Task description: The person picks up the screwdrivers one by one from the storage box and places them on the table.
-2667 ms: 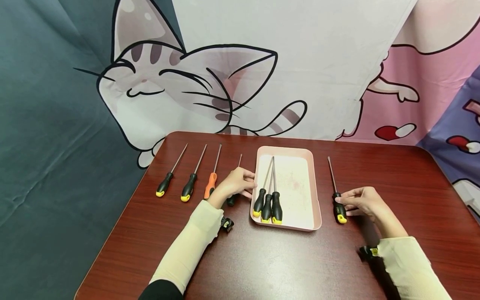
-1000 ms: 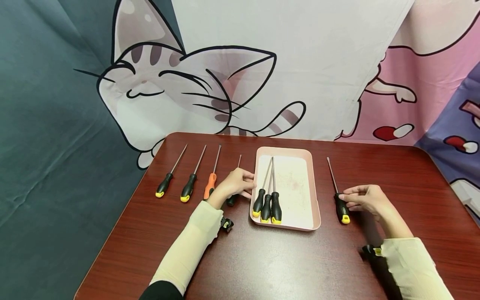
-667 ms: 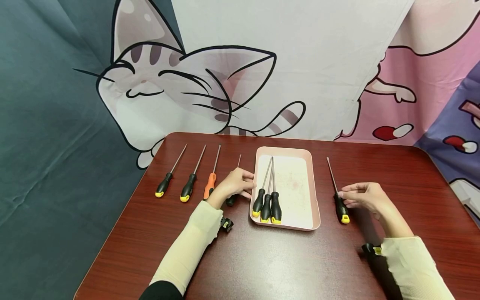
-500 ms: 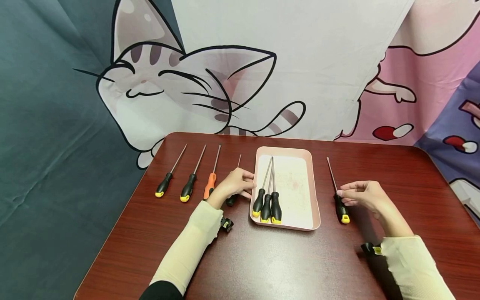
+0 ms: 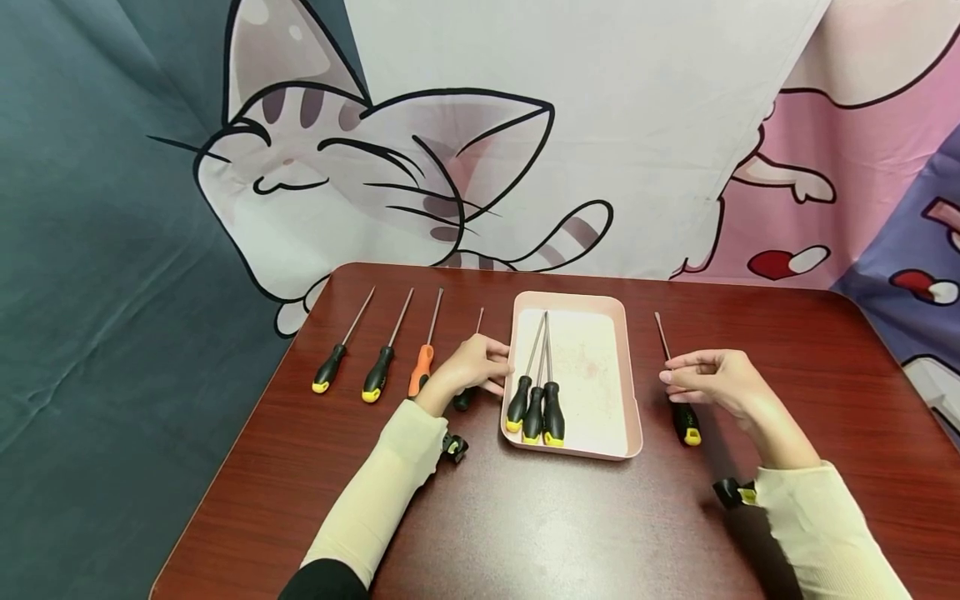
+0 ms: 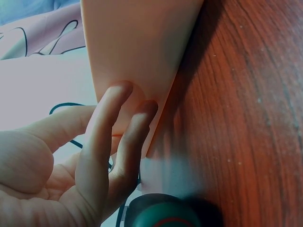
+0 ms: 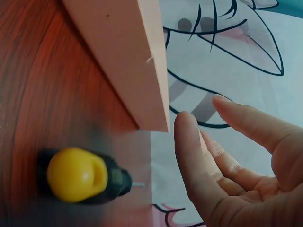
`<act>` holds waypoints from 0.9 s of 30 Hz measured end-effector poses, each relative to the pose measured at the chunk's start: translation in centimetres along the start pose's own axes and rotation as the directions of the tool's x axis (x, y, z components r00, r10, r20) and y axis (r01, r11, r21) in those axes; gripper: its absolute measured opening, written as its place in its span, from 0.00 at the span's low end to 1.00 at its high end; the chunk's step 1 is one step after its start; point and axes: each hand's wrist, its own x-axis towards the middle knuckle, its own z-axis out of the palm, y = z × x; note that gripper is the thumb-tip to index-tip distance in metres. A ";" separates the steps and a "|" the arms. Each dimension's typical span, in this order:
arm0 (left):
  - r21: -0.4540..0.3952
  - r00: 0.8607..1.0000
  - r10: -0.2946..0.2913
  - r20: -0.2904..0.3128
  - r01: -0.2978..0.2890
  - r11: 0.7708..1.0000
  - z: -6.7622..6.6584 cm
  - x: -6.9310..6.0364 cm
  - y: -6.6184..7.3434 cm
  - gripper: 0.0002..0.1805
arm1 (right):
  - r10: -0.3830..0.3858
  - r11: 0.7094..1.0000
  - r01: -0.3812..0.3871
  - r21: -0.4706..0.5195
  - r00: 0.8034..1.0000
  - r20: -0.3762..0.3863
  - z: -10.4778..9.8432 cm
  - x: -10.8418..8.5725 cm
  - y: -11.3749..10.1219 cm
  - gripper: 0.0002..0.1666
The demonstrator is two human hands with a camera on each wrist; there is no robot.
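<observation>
Fingers of my left hand touch the outer left wall of a pink tray; the left wrist view shows two fingertips against that wall. Three black screwdrivers with yellow ends, one a right-hand screwdriver, lie in the tray's left half. At the right, a lone black-and-yellow screwdriver lies on the table, tip away from me. Over its upper handle and shaft hovers my right hand, partly hiding it. The right wrist view shows thumb and fingers apart, nothing between them, with the screwdriver's yellow end beside them.
Left of the tray lie a black screwdriver, another black screwdriver, an orange-handled screwdriver, and a dark-handled screwdriver partly under my left hand. Behind the wooden table hangs a cartoon-printed cloth.
My right hand has let go of the lone screwdriver's handle and risen away from it, slightly forward and left. That screwdriver stays on the table. My left hand and the tray have not moved.
</observation>
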 end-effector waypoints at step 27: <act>0.008 1.000 -0.007 -0.001 0.007 1.000 -0.1 0.1 -0.1 0.26 | 0.075 0.993 -0.083 0.080 0.992 0.103 4.8 0.6 -3.0 0.25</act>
